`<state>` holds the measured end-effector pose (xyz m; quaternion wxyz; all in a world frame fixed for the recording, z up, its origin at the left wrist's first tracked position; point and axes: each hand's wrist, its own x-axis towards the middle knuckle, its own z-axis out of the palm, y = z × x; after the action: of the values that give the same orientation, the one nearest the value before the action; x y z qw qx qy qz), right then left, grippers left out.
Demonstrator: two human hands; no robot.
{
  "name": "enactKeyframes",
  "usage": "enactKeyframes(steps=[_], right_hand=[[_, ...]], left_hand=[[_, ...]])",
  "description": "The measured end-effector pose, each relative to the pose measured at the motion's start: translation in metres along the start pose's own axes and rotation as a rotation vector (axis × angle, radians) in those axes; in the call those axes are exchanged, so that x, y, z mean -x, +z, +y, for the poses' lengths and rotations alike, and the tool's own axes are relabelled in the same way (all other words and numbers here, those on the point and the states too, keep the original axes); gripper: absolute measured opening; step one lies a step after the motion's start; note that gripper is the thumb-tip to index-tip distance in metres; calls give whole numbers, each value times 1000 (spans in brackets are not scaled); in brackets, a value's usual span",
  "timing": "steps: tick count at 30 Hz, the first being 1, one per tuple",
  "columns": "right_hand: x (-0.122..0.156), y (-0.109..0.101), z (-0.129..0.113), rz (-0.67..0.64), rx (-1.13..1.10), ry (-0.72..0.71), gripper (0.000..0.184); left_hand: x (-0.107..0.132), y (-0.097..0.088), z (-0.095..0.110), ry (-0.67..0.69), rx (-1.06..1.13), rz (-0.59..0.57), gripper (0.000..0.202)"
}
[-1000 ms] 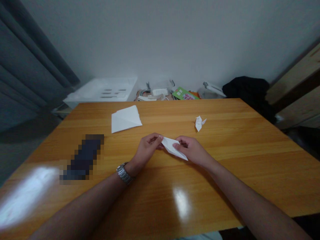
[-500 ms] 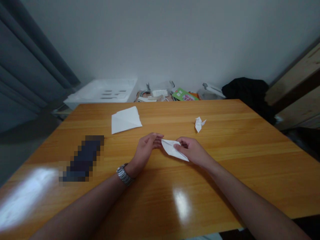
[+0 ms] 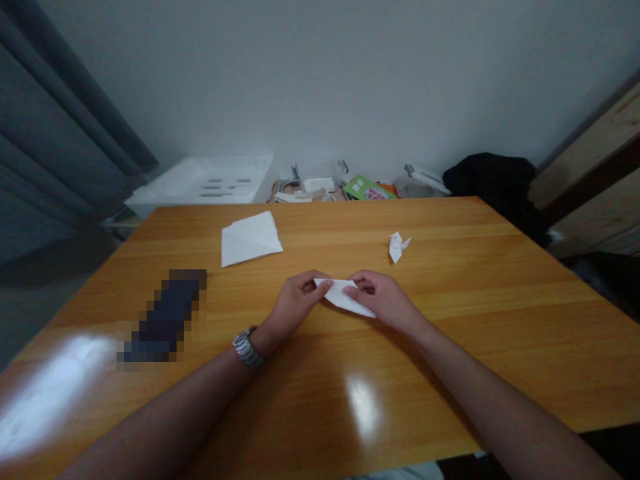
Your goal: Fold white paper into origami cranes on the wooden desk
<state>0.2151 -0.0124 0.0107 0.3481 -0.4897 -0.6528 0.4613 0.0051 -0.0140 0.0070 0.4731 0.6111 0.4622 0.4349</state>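
A folded piece of white paper [image 3: 349, 301] is held between my two hands just above the wooden table. My left hand [image 3: 299, 298], with a metal watch [image 3: 249, 349] on its wrist, pinches the paper's left end, thumb on top. From the other side my right hand [image 3: 383, 300] grips it, thumb pressed on the upper face and fingers behind, partly hidden. Beyond my right hand a small folded paper figure [image 3: 397, 247] sits on the table. Farther left lies a stack of white paper sheets [image 3: 251, 240].
On the left of the wooden table [image 3: 310, 413] is a dark, pixelated flat object [image 3: 167, 317]. Past the far edge stand a white plastic tray [image 3: 200, 180], a green booklet [image 3: 367, 187] and assorted clutter. A black cloth-like heap [image 3: 493, 177] is at the back right.
My left hand has closed from loosely extended fingers into a pinch on the paper's left end. The paper has tilted slightly, while my right hand keeps its hold.
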Motion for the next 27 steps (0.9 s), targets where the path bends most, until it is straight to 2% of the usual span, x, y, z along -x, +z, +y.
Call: enactKeyframes(steps=[4, 10, 16, 22, 27], right_hand=[[-1, -1, 4, 16, 18, -57, 25], [2, -5, -3, 4, 153, -116, 18], [5, -6, -10, -40, 270, -173, 21], [4, -5, -10, -76, 204, -161, 24], [2, -7, -6, -120, 139, -161, 24]], left_hand=[[-1, -1, 2, 31, -98, 12, 27], [2, 2, 5, 101, -201, -45, 15], [5, 5, -1, 104, -232, -93, 23], [3, 2, -2, 103, -221, -81, 25], [2, 1, 2, 90, -211, -122, 23]])
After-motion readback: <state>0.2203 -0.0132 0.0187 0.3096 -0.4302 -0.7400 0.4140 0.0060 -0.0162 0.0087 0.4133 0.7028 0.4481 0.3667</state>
